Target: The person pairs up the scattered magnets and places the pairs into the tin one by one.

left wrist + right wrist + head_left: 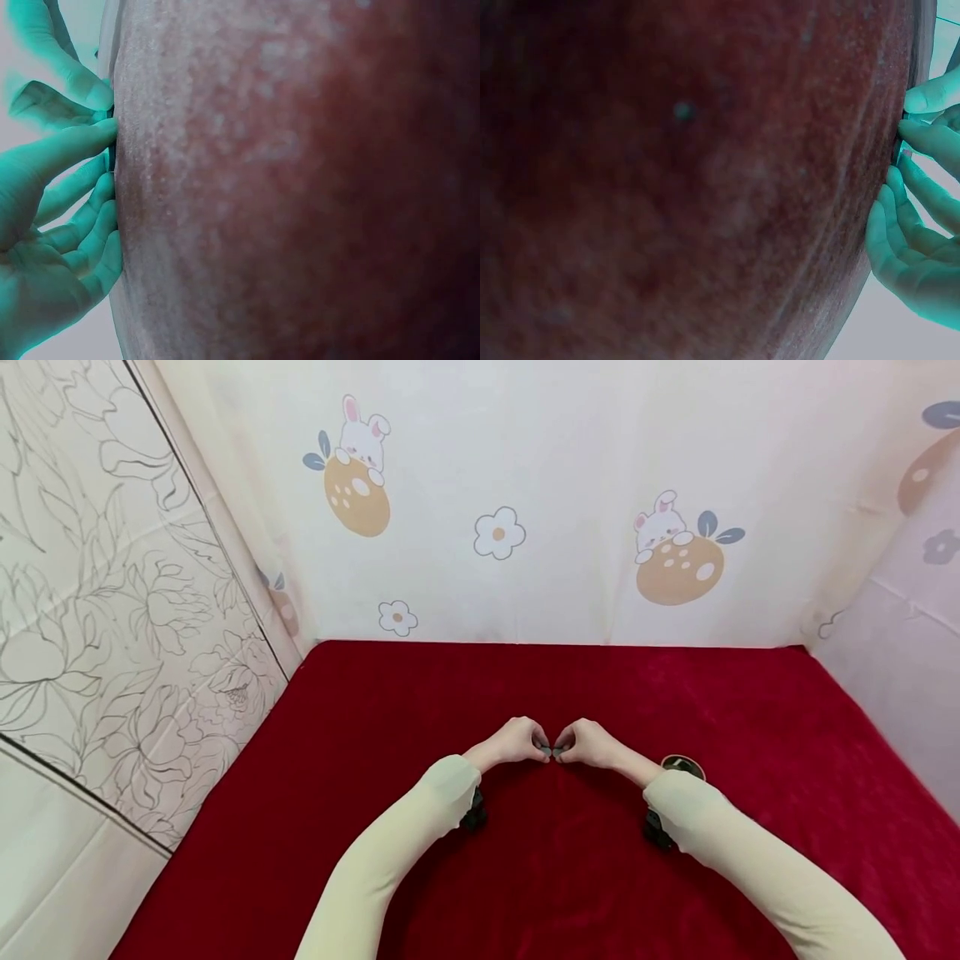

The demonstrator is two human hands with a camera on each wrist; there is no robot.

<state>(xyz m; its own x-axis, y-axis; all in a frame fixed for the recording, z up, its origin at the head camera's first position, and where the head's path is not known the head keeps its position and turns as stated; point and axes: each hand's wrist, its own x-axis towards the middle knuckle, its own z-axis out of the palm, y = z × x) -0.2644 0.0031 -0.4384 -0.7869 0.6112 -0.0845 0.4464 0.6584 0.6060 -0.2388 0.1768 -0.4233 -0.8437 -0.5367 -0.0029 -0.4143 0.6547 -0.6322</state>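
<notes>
Near the middle of the red cloth, my left hand [517, 741] and right hand [589, 743] meet almost fingertip to fingertip, low over the surface. Between the left thumb and fingers is a small grey-green piece [545, 749]. The right hand pinches a similar small piece [557, 752] right beside it. Fingers cover most of both, so I cannot tell their kind or whether they are one thing or two. In the left wrist view, a thin dark edge [112, 156] shows at the left fingertips [105, 129]. The right wrist view has the right hand [919, 225] at its edge.
A round, dark, gold-rimmed object [683, 767] lies by the right forearm, partly hidden by the sleeve. Red cloth [420, 693] covers the table. Pale curtains with rabbit prints [570, 460] hang behind, and a flower-patterned panel [112, 568] stands at left.
</notes>
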